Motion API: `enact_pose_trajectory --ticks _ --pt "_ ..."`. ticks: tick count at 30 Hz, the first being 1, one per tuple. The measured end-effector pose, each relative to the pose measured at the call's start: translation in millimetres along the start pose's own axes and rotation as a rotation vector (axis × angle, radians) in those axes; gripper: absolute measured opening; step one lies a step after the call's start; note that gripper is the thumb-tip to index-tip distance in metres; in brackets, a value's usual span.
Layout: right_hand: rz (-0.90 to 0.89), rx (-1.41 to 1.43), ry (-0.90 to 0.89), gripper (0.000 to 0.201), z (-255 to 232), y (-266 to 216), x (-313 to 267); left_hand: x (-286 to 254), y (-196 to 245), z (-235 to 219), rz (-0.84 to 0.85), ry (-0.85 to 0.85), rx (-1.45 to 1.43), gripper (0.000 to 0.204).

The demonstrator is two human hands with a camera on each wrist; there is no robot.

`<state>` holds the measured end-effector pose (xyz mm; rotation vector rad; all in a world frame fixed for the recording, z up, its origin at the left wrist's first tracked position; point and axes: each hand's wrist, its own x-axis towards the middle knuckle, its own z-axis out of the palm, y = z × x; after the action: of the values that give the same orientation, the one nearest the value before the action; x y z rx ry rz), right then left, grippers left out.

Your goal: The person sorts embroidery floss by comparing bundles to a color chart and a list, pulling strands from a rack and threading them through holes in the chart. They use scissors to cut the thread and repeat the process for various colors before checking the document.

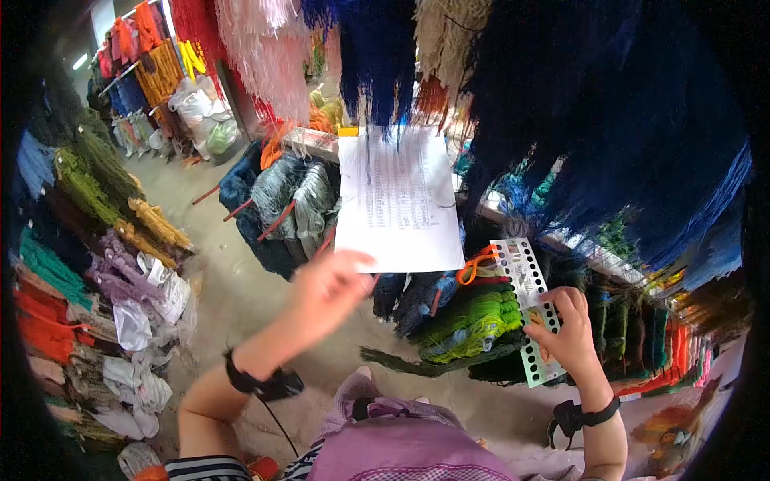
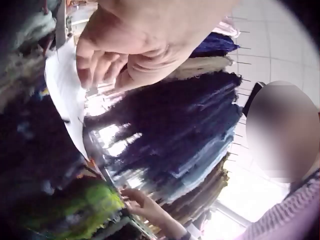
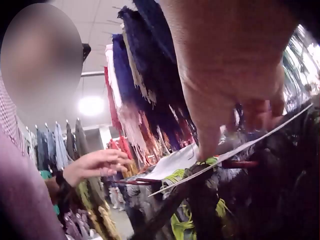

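A white printed sheet of paper [image 1: 399, 200] with rows of text hangs in front of the yarn rack, its lower edge towards the person. By its lower left corner is my left hand [image 1: 329, 284], blurred, fingers loosely bent and holding nothing. In the right wrist view that left hand [image 3: 100, 165] shows apart from the sheet. My right hand [image 1: 568, 329] grips a long pale card [image 1: 539, 365] with round holes along both edges, thumb across its face and fingers at its right edge. An orange cord loop [image 1: 476, 266] sits at the card's upper end.
Lime-green yarn skeins [image 1: 473, 325] lie left of the card. Dark blue yarn [image 1: 561, 96] hangs overhead to the right. Grey-blue skeins [image 1: 293, 196] hang on rods left of the sheet. More yarn and white plastic bags [image 1: 132, 321] line the left side, beyond the floor [image 1: 220, 321].
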<state>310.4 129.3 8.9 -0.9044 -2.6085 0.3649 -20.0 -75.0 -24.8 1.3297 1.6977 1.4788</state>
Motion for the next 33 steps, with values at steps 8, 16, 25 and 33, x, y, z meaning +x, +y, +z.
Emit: enact_pose_trajectory --ticks 8,16,25,33 --pt "0.280 -0.100 0.016 0.075 23 10 -1 110 -42 -61 -0.405 0.171 -0.191 0.081" --pt "0.203 0.041 0.197 0.023 20 -27 3 142 -60 -53 -0.469 0.079 -0.238 0.048" --pt "-0.303 0.283 0.169 0.015 -48 -112 -12 65 -2 -104 -0.190 0.115 -0.514 0.036" --pt "-0.719 0.557 -0.136 0.012 6 -213 40 -30 -6 -236 -0.089 0.284 -0.548 0.037"
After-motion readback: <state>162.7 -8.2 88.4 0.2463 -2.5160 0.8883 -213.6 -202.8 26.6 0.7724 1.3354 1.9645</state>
